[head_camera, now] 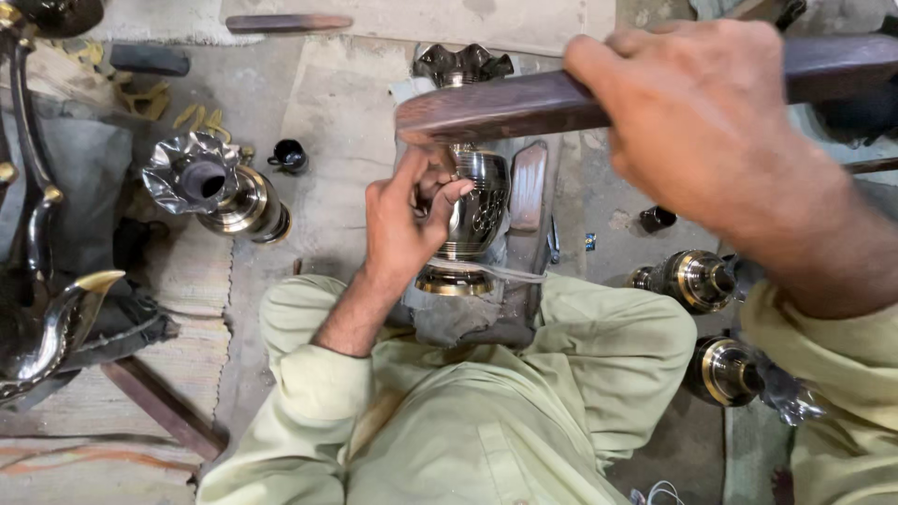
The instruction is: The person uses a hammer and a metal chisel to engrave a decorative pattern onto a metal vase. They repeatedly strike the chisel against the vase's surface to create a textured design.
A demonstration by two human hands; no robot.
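Observation:
My right hand (697, 112) is raised close to the camera and grips a dark wooden stick (505, 108) that reaches left across the view. Below it, my left hand (404, 224) rests its fingers on a shiny engraved metal vase (477, 201). The vase lies lengthwise on a padded block (468, 318) between my knees, with its frilled mouth (463, 64) pointing away from me and a thin band across its foot. A flat metal tool (528, 185) lies beside the vase on the right.
A second frilled vase (215, 187) lies on the floor at left, near a small black cup (290, 156). Two more vase parts (697, 279) (734, 372) sit by my right knee. A dark curved metal piece (47, 318) fills the left edge. A wooden stick (285, 22) lies at the top.

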